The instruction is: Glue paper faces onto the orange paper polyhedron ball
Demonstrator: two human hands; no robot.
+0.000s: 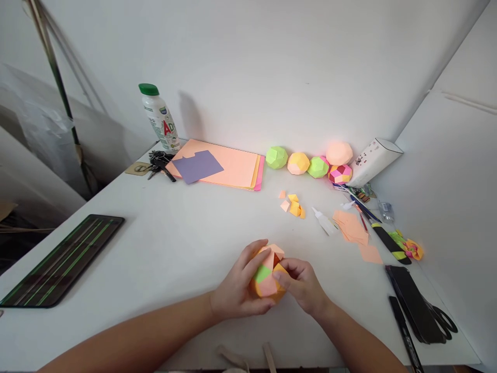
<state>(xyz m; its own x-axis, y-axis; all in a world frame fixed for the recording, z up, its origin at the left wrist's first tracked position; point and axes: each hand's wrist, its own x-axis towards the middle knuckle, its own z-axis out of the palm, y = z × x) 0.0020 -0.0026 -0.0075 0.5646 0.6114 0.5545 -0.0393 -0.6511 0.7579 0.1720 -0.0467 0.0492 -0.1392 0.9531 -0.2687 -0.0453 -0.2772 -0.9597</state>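
Note:
A folded paper ball (267, 284) in peach, orange and green is held between my two hands, just above the front of the table. My left hand (243, 285) wraps round its left side, with fingers over the top and thumb below. On the right side, my right hand (305, 287) pinches an orange paper flap of the ball between thumb and fingers. A dark reddish gap shows near the ball's upper right. Beyond the hands lie several small folded paper pieces (295, 208) in orange and peach, and a white glue tube (325, 223).
Finished paper balls (277, 157) line the wall. Coloured sheets (229, 163), keys (159, 163) and a bottle (161, 119) stand at the back left. Right are peach squares (351, 227), a cutter (390, 243), a black case (413, 303), scissors (442, 318) and a marker (406, 334). A tablet (62, 261) lies left.

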